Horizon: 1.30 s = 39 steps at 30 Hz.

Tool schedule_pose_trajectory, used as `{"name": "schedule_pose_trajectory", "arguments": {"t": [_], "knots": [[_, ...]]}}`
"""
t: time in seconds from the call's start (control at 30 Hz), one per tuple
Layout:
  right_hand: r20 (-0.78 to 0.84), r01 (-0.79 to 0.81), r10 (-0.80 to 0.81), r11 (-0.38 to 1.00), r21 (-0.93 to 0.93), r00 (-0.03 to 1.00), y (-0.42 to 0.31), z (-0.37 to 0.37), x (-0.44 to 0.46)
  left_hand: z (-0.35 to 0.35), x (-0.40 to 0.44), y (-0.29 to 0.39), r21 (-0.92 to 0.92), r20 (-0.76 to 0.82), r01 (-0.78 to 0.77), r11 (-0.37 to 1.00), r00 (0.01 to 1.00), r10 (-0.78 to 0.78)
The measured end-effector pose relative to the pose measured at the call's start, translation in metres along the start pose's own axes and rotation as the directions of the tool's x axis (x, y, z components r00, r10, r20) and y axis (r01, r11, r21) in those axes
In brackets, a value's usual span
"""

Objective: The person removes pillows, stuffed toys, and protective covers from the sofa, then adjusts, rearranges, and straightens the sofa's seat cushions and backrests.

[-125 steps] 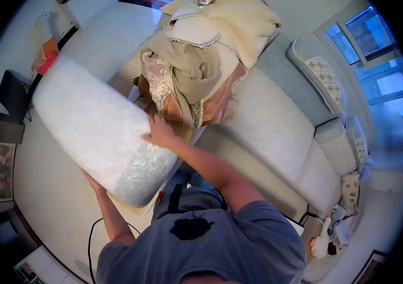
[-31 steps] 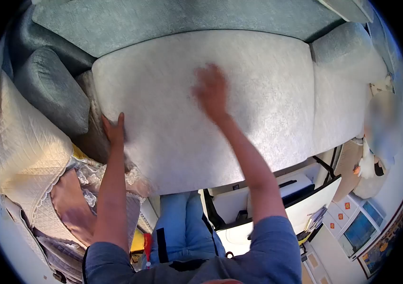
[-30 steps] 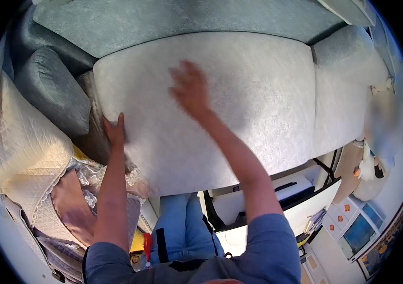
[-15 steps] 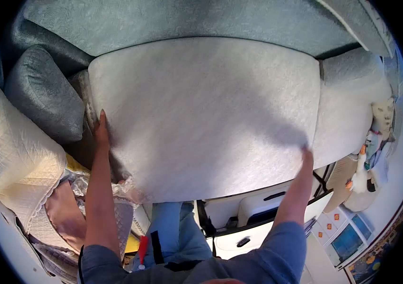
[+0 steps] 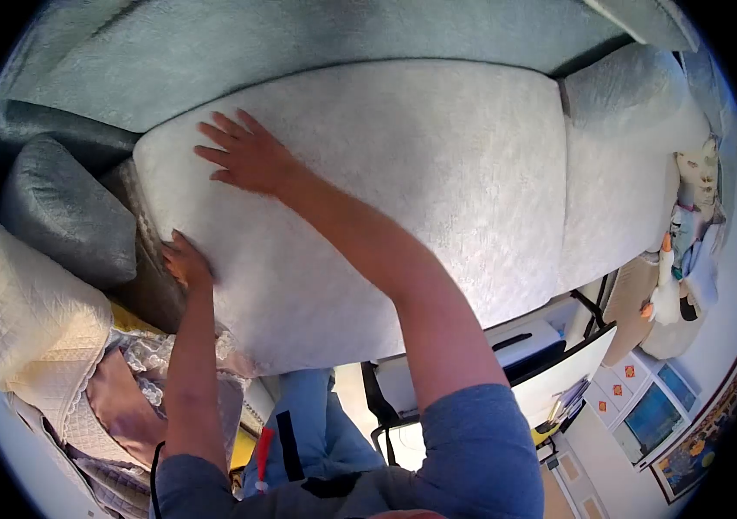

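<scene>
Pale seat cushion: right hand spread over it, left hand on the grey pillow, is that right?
The left hand is not on the grey pillow: the head view shows it at the left edge of the pale seat cushion. The right hand is spread over it, as stated.

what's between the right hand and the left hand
Only a bare stretch of the pale seat cushion lies between the right hand and the left hand in the head view.

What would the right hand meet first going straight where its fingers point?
Sliding over the pale cushion, the right hand would probably meet the grey-green sofa backrest first, though depth is hard to judge.
</scene>
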State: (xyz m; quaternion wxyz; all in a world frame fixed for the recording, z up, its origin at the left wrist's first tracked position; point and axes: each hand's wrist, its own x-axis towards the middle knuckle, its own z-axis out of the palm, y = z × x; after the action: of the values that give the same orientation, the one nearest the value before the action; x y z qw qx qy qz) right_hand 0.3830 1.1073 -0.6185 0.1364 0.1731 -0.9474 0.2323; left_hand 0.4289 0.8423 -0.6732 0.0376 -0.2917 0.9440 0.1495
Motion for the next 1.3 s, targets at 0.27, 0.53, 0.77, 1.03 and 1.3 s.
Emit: {"name": "schedule_pose_trajectory", "arguments": {"t": [0.27,0.53,0.77,1.03,1.3], "knots": [[-0.544,-0.988,0.839,-0.087,-0.13,-0.003,0.177,-0.15,-0.373,-0.01,0.032,0.022,-0.348,0.176,0.013,0.937,0.983,0.051],[0.059,-0.67,0.677,-0.735,0.103,-0.734,-0.135,-0.186,-0.801,0.0,0.059,0.12,-0.189,-0.043,-0.811,0.553,0.57,0.821],[-0.147,-0.889,0.884,-0.417,0.187,-0.445,-0.038,-0.15,-0.551,0.045,-0.159,0.125,0.076,0.191,-0.974,0.213,0.224,0.956],[-0.108,-0.892,0.89,-0.449,-0.05,-0.442,-0.011,-0.145,-0.562,-0.019,-0.421,-0.087,-0.67,0.579,-0.675,0.309,-0.736,-0.352],[-0.192,-0.911,0.925,-0.365,-0.194,-0.329,-0.009,-0.138,-0.569,-0.023,-0.101,-0.04,-0.029,-0.046,-0.896,0.444,0.445,0.895]]}}
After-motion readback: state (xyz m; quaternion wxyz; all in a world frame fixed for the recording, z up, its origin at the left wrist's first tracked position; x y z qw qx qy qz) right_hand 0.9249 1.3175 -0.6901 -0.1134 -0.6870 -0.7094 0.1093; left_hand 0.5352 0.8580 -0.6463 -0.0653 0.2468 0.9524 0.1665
